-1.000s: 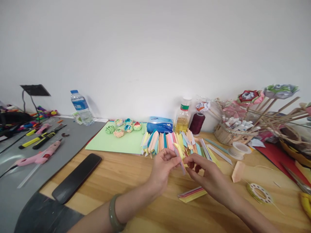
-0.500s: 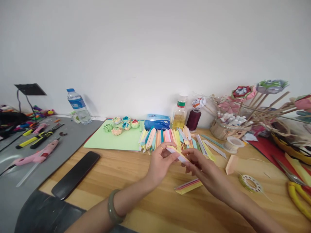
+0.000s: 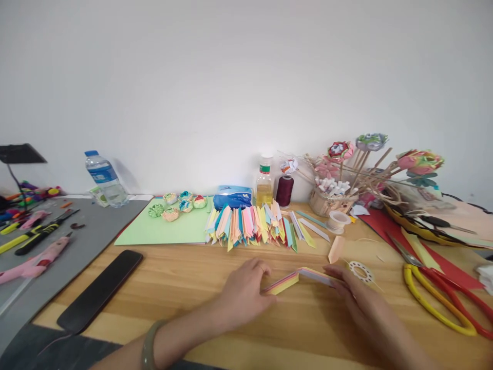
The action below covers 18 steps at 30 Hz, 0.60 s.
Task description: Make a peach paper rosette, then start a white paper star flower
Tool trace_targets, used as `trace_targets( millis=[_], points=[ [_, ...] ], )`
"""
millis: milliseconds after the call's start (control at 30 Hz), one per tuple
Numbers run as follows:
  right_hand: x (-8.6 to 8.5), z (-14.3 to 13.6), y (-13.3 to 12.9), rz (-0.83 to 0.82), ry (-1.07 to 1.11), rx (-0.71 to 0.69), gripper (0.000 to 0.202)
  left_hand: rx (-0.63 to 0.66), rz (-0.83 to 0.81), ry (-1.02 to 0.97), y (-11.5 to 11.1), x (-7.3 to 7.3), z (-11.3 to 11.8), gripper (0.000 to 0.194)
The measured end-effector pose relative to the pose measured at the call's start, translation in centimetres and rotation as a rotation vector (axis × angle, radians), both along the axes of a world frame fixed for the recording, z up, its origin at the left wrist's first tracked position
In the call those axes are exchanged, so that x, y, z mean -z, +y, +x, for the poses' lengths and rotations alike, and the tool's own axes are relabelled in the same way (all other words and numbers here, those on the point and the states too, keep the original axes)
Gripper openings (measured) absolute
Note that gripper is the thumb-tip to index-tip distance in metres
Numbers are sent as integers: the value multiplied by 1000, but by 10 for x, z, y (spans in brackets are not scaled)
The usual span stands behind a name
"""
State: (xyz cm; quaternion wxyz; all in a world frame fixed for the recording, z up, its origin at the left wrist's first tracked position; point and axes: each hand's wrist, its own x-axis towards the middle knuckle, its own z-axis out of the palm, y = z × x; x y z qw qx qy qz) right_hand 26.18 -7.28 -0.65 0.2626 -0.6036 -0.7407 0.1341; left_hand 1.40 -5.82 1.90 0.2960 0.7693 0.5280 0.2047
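One hand, the left hand [image 3: 246, 290], pinched a yellow-and-pink paper strip [image 3: 284, 283]; the right hand [image 3: 358, 294] pinched a lilac paper strip [image 3: 318, 277] just beside it. Beyond both hands lay a paper pile [image 3: 246, 226].

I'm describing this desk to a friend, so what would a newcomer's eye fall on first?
Probably the colourful row of folded paper strips across the middle, in front of the blue pack. Next, perhaps, the layered paper pieces between the left hand and right hand, and the scissors with yellow and red handles on the right.
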Motion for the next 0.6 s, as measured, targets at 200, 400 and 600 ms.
trace_targets(
  millis=[200, 400, 600],
  points=[
    [17, 2, -13, 20, -148, 61, 22, 102, 129, 172, 5, 8, -1, 12],
    [15, -3, -6, 108, -185, -7, 22, 108, 144, 172, 16, 12, -15, 12],
    [16, 0, -3, 61, -162, -31, 23, 124, 99, 170, 20, 9, -25, 15]
  ],
)
